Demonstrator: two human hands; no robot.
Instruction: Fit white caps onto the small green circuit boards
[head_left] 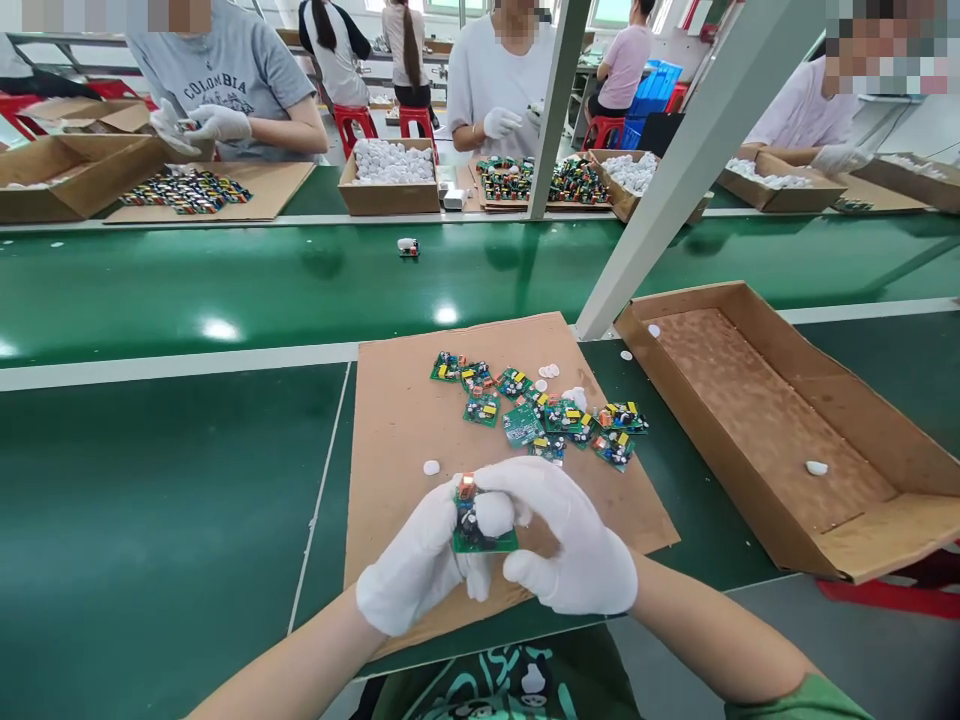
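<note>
A small green circuit board (486,541) with an orange-and-copper part at its top is held up over the cardboard sheet. My left hand (420,565), in a white glove, is closed on the board's left side. Curled round the board's upper right is my gloved right hand (574,535), its index finger at the top edge and its thumb lower down, apart from the index. A rounded white lump (495,513) shows against the board's face; whether it is a pad or a fingertip I cannot tell. Beyond my hands lies a loose group of similar circuit boards (523,424), one of them turned underside up.
Under the boards is a flat cardboard sheet (405,400), with a white disc (431,467) on it. An open cardboard box (765,400) stands at right beside a slanting metal post (660,180). A green belt (300,280) carries one board (408,247); gloved co-workers sit beyond it.
</note>
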